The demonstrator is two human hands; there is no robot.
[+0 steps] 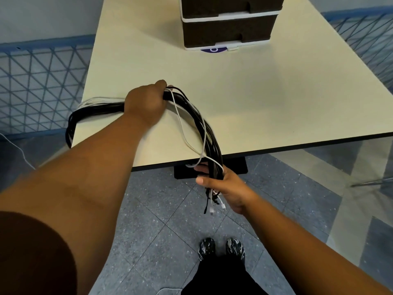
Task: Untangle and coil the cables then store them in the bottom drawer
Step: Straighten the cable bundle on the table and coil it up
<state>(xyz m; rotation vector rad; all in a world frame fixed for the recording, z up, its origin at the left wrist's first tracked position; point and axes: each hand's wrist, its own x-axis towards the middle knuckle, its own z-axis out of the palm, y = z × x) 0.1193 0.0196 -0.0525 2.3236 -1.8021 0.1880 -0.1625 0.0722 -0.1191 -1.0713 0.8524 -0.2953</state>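
A bundle of black and white cables (197, 126) arcs over the near left part of the cream table (265, 99). My left hand (146, 101) grips the bundle on the tabletop, and its far loop hangs over the table's left edge. My right hand (223, 186) holds the other end just below the table's front edge, with several plug ends dangling under the fist. At the back of the table stands a drawer unit (229, 22) with dark fronts and white frames. Its bottom drawer (227, 33) is shut.
A purple disc (212, 50) pokes out from under the drawer unit. Blue mesh fencing (38, 81) runs along the left and far right. The table's black foot (240, 167) sits on the tiled floor, and my shoes (221, 248) are below it. A loose white cable (19, 150) lies on the floor at left.
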